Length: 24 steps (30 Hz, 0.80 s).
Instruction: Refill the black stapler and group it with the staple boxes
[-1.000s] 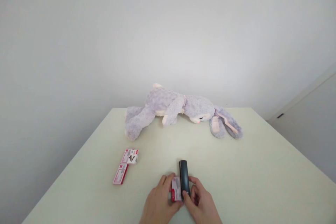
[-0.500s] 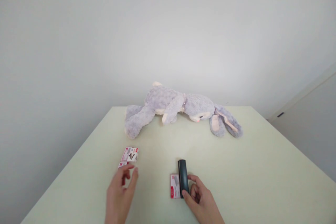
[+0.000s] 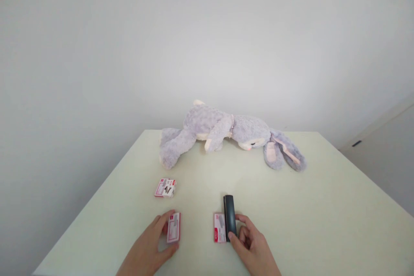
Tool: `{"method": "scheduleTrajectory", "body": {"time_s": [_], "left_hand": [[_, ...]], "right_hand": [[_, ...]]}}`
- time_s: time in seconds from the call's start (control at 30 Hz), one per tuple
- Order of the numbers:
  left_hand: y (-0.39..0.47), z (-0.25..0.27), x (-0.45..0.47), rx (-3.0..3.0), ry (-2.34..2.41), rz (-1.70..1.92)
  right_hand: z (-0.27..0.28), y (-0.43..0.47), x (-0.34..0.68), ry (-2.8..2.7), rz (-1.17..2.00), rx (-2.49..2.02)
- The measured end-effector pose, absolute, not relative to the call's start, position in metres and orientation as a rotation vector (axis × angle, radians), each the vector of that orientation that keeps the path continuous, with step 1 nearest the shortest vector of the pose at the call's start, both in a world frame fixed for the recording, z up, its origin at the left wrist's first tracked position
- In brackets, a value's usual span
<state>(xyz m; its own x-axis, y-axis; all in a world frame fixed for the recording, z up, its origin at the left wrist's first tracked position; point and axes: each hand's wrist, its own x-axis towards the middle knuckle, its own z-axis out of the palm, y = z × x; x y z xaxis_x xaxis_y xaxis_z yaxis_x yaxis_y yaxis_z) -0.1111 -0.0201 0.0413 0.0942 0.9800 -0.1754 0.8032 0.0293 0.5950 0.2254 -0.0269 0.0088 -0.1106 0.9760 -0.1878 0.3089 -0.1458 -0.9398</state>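
Hands gather small boxes beside a stapler on a pale table.
Left hand (image 3: 152, 248) pinches a small box (image 3: 174, 227); right hand (image 3: 250, 246) grips the stapler (image 3: 230, 217), another box (image 3: 219, 227) touching it; closing that gap needs a short rightward slide.

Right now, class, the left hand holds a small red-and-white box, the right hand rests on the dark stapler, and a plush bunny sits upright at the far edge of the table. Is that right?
Not quite. The plush bunny lies on its side, not upright, as the head view shows. The left hand does hold a small red-and-white box, and the right hand rests on the dark stapler.
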Motion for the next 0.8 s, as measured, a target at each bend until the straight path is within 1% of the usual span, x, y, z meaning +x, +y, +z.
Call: {"method": "scheduleTrajectory", "body": {"time_s": [0.2,0.27,0.47,0.6,0.73,0.8], "left_hand": [[-0.002,0.069,-0.035,1.96,1.519,0.554],[0.004,0.075,-0.009,2.035,1.439,0.552],[0.008,0.071,0.027,2.089,1.329,0.485],[0.013,0.066,0.002,2.086,1.346,0.633],[0.046,0.064,-0.075,2.07,1.701,0.886],[0.067,0.06,-0.121,2.049,1.841,0.839]], "right_hand": [[0.01,-0.025,0.225,-1.448,1.263,-1.476],[0.012,-0.025,0.224,-1.443,1.257,-1.476],[0.015,-0.025,0.223,-1.415,1.257,-1.463],[0.016,-0.024,0.223,-1.396,1.266,-1.469],[0.017,-0.024,0.222,-1.384,1.258,-1.478],[0.015,-0.024,0.221,-1.37,1.251,-1.482]]}}
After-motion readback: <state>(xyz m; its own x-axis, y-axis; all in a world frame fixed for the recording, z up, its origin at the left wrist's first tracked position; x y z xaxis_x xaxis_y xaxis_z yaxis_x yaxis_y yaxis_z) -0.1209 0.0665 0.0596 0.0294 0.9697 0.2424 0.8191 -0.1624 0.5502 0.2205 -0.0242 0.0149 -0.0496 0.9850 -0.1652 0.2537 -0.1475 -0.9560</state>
